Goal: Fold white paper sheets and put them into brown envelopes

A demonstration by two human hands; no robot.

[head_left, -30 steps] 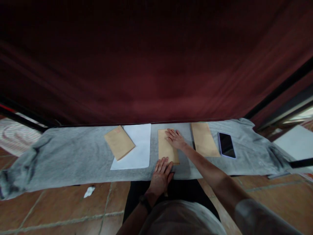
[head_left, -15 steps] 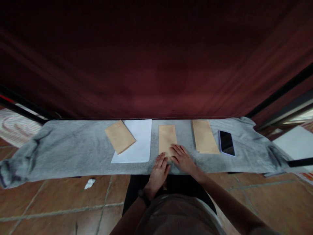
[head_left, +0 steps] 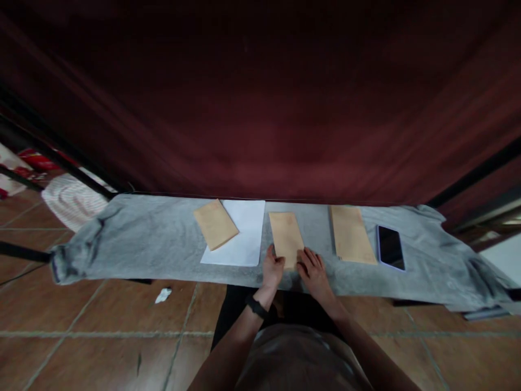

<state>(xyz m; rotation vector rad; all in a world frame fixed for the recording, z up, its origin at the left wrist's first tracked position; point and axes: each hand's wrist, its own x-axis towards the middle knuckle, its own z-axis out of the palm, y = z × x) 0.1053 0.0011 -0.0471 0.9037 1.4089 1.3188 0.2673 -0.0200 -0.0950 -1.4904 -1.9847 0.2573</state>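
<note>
A brown paper envelope (head_left: 286, 233) lies slightly turned on the grey cloth in front of me. My left hand (head_left: 272, 269) pinches its lower left edge between thumb and fingers. At the lower right corner rests my right hand (head_left: 314, 272), its fingers stretched out over the edge of the paper. To the left, another brown envelope (head_left: 215, 224) lies askew on white paper (head_left: 249, 239). A stack of brown envelopes (head_left: 352, 233) sits on the right.
A phone (head_left: 391, 247) in a pale purple case lies right of the stack. The grey cloth (head_left: 154, 239) covers a long narrow table against a dark red curtain (head_left: 260, 136). A crumpled white tissue (head_left: 163, 295) is on the tiled floor (head_left: 134, 347).
The envelope in front of me has tilted, its far end turned left. My left hand went from lying flat on it to gripping its left edge; my right hand shifted toward the right corner.
</note>
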